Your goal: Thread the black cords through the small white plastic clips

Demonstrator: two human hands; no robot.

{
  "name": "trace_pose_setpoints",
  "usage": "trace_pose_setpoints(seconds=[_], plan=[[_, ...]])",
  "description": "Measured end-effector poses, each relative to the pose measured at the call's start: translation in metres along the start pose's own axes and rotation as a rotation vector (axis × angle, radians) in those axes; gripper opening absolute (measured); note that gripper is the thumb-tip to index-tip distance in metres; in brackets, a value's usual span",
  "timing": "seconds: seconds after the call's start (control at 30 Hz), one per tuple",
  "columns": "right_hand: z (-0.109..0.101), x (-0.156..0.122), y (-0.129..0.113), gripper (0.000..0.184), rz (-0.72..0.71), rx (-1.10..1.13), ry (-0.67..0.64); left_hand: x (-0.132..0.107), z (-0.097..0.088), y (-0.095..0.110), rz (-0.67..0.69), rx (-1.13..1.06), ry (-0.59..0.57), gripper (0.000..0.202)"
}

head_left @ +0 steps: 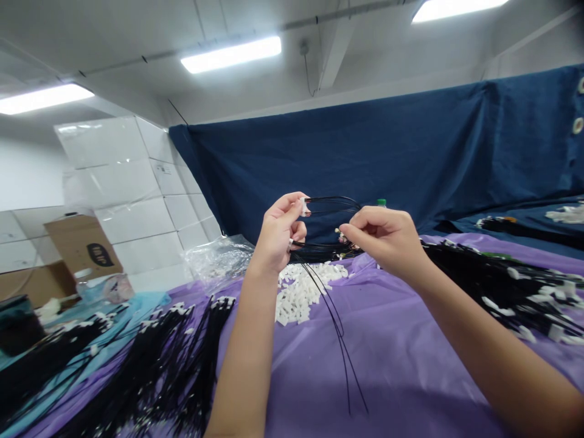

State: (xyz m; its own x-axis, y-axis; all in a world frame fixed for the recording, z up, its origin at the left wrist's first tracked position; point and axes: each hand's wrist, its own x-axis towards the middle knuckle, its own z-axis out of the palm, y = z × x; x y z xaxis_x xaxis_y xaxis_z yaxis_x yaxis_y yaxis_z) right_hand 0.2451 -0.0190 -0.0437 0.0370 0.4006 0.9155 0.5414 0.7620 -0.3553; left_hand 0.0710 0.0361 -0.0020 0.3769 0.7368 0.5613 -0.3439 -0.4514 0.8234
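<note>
My left hand (281,234) pinches a small white plastic connector (304,207) between thumb and fingertips, raised above the table. Black wires (335,198) run from that connector across to my right hand (381,234), whose fingers are closed around their other end. A second white connector (291,243) shows at the lower fingers of my left hand, with more black wires leading right. Several loose wire ends (340,328) hang down below the hands. Just what sits at my right fingertips is too small to make out.
A pile of white connectors (296,295) lies on the purple cloth (365,365). Bundles of black wires with white ends lie at left (182,359) and right (483,280). White boxes (132,207), a brown carton (84,243) and clear plastic (219,258) stand behind, beside a blue curtain (347,152).
</note>
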Motion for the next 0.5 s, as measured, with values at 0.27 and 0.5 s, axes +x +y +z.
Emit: trace_pose_setpoints(seconds=[0.27, 0.5], plan=[[-0.0008, 0.0014, -0.0046, 0.027, -0.049, -0.038, -0.183, 0.0008, -0.0004, -0.0009, 0.004, 0.001, 0.003, 0.011], [-0.0020, 0.0017, -0.0032, 0.030, 0.096, 0.044, -0.320, 0.0000, 0.0003, -0.0004, 0.014, -0.002, -0.004, 0.012]])
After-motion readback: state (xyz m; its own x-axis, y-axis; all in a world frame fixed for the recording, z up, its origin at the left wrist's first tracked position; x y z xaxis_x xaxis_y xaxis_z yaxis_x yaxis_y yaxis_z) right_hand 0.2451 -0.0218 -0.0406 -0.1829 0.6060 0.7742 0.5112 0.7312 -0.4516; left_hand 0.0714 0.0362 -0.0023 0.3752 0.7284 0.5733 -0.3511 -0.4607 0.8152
